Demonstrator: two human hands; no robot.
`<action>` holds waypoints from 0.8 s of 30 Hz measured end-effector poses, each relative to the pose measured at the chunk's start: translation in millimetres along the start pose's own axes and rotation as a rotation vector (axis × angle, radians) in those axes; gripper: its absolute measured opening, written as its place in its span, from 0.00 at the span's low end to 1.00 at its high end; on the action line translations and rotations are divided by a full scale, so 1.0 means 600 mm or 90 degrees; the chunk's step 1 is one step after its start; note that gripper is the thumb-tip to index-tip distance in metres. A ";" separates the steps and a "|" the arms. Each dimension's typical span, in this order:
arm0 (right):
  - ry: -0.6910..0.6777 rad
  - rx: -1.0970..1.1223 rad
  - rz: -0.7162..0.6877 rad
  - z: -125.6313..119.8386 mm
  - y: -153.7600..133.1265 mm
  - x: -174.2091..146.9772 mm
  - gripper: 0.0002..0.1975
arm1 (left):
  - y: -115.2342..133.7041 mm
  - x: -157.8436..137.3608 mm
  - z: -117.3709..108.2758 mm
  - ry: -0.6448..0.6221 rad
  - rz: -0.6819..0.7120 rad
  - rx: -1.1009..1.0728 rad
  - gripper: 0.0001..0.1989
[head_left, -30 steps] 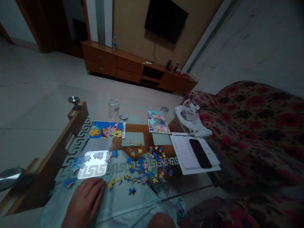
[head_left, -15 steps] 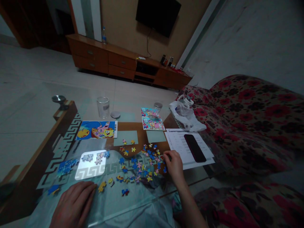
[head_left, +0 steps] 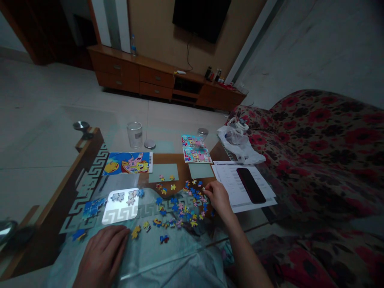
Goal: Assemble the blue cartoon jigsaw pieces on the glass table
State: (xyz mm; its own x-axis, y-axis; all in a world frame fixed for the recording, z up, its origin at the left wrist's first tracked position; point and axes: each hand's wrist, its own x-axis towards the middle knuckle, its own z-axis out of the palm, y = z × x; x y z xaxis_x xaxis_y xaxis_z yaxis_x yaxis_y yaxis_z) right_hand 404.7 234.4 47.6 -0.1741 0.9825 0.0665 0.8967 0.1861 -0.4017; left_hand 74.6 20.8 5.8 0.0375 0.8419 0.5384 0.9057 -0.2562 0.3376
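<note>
My left hand (head_left: 103,254) lies flat on the glass table at the near left, fingers stretched out. An orange-yellow puzzle piece (head_left: 136,231) is just beyond its fingertips. At the right edge of a loose heap of puzzle pieces (head_left: 195,196), my right hand (head_left: 218,196) has thumb and fingers pinched on a small, pale puzzle piece (head_left: 204,189), partly hidden by the fingertips. Left of the heap are a joined blue section (head_left: 94,208) and some grey-blue joined pieces (head_left: 117,196). A blue-and-yellow piece (head_left: 79,235) sits beside my left hand.
Behind the pieces lie a cartoon picture card (head_left: 129,163) and a second printed sheet (head_left: 197,155). A glass jar (head_left: 135,136), a metal lid (head_left: 149,144) and another jar (head_left: 203,137) stand farther back. On the right are papers (head_left: 231,190), a phone (head_left: 251,185) and a plastic bag (head_left: 240,146).
My right hand has shifted slightly up and left relative to the pieces, its fingertips now at a pale piece. The view has turned a little; my left hand stays flat on the table.
</note>
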 end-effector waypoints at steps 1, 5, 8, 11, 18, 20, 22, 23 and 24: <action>-0.001 0.008 0.002 -0.001 0.001 0.000 0.04 | 0.001 0.002 -0.001 0.004 0.005 0.003 0.13; -0.004 0.056 0.016 -0.002 0.000 -0.003 0.03 | 0.006 0.011 -0.004 0.022 0.015 0.003 0.13; -0.012 0.114 0.021 -0.006 -0.006 -0.007 0.02 | 0.008 0.015 -0.005 0.025 0.008 -0.001 0.12; -0.040 0.185 0.007 -0.014 -0.025 -0.007 0.06 | 0.008 0.015 -0.005 0.017 -0.002 -0.013 0.11; -0.167 0.379 -0.029 -0.023 -0.116 0.010 0.09 | 0.011 0.012 -0.005 0.010 -0.047 -0.035 0.09; -0.226 0.402 -0.034 -0.023 -0.148 0.017 0.09 | 0.013 0.013 -0.007 0.015 -0.049 -0.044 0.09; -0.262 0.370 -0.070 -0.022 -0.180 0.024 0.09 | 0.015 0.014 -0.009 0.017 -0.054 -0.054 0.08; -0.271 0.347 -0.095 -0.021 -0.194 0.027 0.09 | 0.016 0.015 -0.010 0.012 -0.058 -0.061 0.08; -0.277 0.325 -0.121 -0.019 -0.208 0.030 0.10 | 0.016 0.014 -0.011 0.005 -0.061 -0.069 0.08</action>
State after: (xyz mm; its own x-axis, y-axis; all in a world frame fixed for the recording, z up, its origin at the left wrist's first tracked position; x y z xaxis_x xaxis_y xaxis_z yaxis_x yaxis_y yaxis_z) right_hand 294.3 228.8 109.6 -0.5517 0.8203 -0.1508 0.5494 0.2214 -0.8057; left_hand 81.0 22.4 19.1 -0.0504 0.8608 0.5064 0.8540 -0.2257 0.4687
